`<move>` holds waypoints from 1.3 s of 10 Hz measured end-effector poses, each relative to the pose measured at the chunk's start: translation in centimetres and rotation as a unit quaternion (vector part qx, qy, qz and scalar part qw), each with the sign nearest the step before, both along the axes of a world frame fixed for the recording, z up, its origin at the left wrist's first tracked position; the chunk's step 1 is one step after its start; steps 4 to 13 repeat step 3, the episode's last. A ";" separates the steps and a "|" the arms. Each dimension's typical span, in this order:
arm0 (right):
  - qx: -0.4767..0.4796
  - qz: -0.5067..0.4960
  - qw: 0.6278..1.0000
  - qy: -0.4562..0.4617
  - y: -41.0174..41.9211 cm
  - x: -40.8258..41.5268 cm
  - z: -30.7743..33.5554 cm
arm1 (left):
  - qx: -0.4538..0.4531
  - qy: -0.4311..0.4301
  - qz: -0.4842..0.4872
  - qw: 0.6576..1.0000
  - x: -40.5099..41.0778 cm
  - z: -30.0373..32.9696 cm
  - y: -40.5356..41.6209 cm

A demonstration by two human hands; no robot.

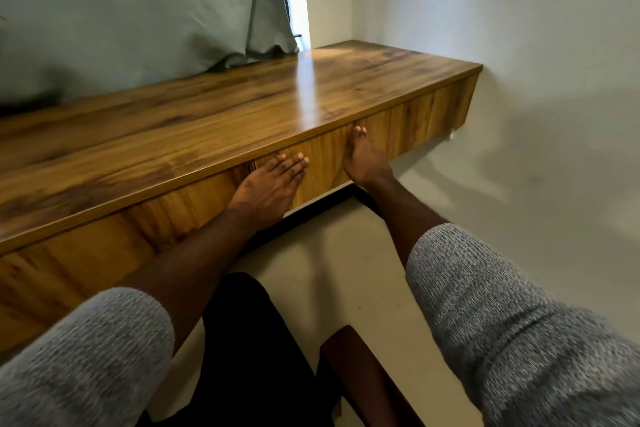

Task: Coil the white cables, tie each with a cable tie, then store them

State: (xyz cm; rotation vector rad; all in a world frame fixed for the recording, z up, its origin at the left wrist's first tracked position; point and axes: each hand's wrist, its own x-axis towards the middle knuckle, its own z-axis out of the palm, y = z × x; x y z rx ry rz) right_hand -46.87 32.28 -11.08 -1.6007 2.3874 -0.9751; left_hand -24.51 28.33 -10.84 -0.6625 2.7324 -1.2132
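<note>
Wood grain everywhere in this one: a long wall-mounted desk (242, 107) runs from the lower left of the frame up to the right corner, and both hands sit flat on its drawer front (325, 163) at centre frame. Left hand (268, 184) has its fingers straight and spread, palm pressing the panel, holding nothing; right hand (362, 159) is just to the right of it, fingers extended up to the desk's lip, also gripping nothing. No white cables or cable ties anywhere in view, so my guess is they're already inside that drawer and this is the closing push of the storing step, though I can't confirm it. If so, the trick is to push evenly with both palms so the drawer goes in square rather than racking to one side, and keep the fingertips off the seam under the top edge so nothing gets nipped. A small dark handle-like bit (251, 166) peeks out beside the left hand, too blurred to be sure. Grey curtain (138, 17) hangs at upper left, and a brown chair part (367, 381) sits at the bottom.
</note>
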 end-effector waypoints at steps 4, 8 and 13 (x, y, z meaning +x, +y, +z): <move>-0.251 0.034 0.944 0.210 -2.0 3.8 6.8 | 0.018 0.194 -0.040 0.980 1.6 5.0 -0.3; -0.251 0.034 0.944 0.210 -2.0 3.8 6.8 | 0.018 0.194 -0.040 0.980 1.6 5.0 -0.3; -0.251 0.034 0.944 0.210 -2.0 3.8 6.8 | 0.018 0.194 -0.040 0.980 1.6 5.0 -0.3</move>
